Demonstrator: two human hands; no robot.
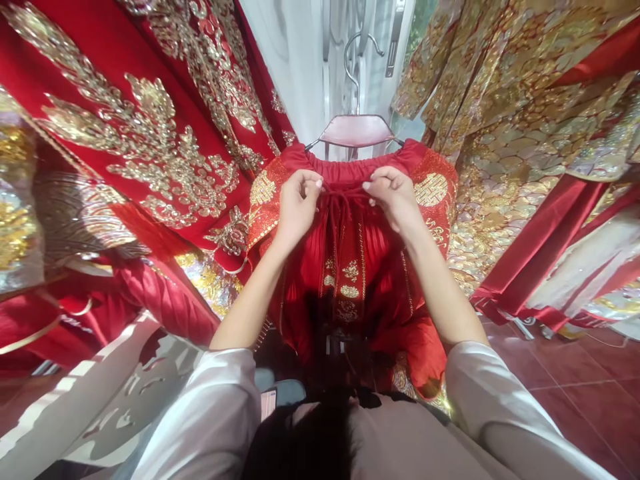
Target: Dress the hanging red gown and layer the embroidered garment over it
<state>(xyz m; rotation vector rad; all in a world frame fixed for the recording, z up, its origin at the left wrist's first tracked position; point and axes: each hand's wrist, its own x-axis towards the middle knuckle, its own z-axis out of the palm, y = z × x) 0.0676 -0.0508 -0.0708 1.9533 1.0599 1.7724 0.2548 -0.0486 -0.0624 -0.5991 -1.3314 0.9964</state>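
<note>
A red pleated skirt [310, 247] with gold embroidery hangs in front of me from a hanger [356, 130] with a pink bar and metal hook. At the middle of its gathered waist, a thin red drawstring [344, 193] forms what looks like a bow, its ends trailing down the front. My left hand [300, 200] is closed at the left side of the bow, thumb and fingertip pinching the cord. On the other side my right hand [393, 199] pinches the cord in the same way. The exact loops between the fingertips are partly hidden.
A red garment with gold sequins [165, 147] hangs close on the left, and a gold patterned garment [505, 180] on the right. Behind the hanger stands a white door with a metal latch [395, 40]. A white carved panel [130, 387] is at lower left, reddish floor tiles [575, 387] at lower right.
</note>
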